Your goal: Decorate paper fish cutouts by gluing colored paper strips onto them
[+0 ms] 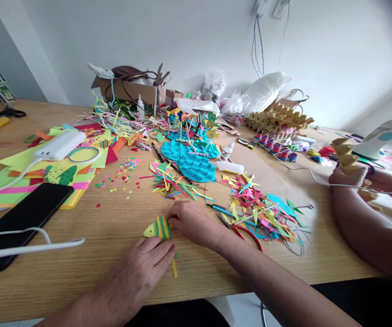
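Note:
A small yellow paper fish [150, 230] with green and yellow stripes lies on the table, its head pointing left. My left hand [143, 263] rests flat, with outstretched fingers pressing on the fish's lower edge. At the striped right end, my right hand [191, 222] is closed in a pinch, seemingly on a paper strip; its fingertips hide the exact grip. The loose lower end of a yellow paper strip [174, 269] sticks out below my left fingertips.
Paper scraps [264, 209], red-handled pliers [250, 234] and a blue pen [221, 209] lie right. Ahead are blue paper pieces [196, 167] and a glue bottle [227, 150]. A phone [25, 222] and power bank [61, 145] lie left. Another person's hand [347, 175] holds egg carton [345, 156].

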`<state>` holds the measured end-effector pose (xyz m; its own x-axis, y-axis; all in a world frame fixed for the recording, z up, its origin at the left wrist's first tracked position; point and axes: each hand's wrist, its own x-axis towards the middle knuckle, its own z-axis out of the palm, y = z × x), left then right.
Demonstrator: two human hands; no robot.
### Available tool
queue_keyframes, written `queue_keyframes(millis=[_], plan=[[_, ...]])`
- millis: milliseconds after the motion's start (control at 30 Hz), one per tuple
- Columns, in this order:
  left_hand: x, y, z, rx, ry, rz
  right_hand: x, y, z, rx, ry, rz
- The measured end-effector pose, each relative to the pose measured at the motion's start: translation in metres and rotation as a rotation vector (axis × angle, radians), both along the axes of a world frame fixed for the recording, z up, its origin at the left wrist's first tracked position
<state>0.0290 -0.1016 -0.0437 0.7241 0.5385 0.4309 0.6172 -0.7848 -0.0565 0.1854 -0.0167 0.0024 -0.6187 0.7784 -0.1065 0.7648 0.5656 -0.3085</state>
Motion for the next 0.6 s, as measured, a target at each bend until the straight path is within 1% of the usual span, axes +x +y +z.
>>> queue_keyframes(millis=[167,267,367,500,600], plan=[[0.002,-0.001,0.002,0.068,-0.056,0.016,0.001,0.004,0.003,0.011,0.001,0.017],[0.004,-0.001,0.004,0.079,-0.078,0.016,0.003,0.0,0.004,-0.018,0.004,0.056],[0.004,-0.001,0.005,0.074,-0.091,0.019,0.002,-0.001,0.002,-0.045,-0.015,0.062],[0.004,-0.002,0.004,0.052,-0.081,0.014,-0.002,0.005,0.001,0.014,-0.011,0.035],[0.004,-0.002,0.003,0.045,-0.074,0.01,-0.002,0.009,0.005,0.044,0.006,0.018]])
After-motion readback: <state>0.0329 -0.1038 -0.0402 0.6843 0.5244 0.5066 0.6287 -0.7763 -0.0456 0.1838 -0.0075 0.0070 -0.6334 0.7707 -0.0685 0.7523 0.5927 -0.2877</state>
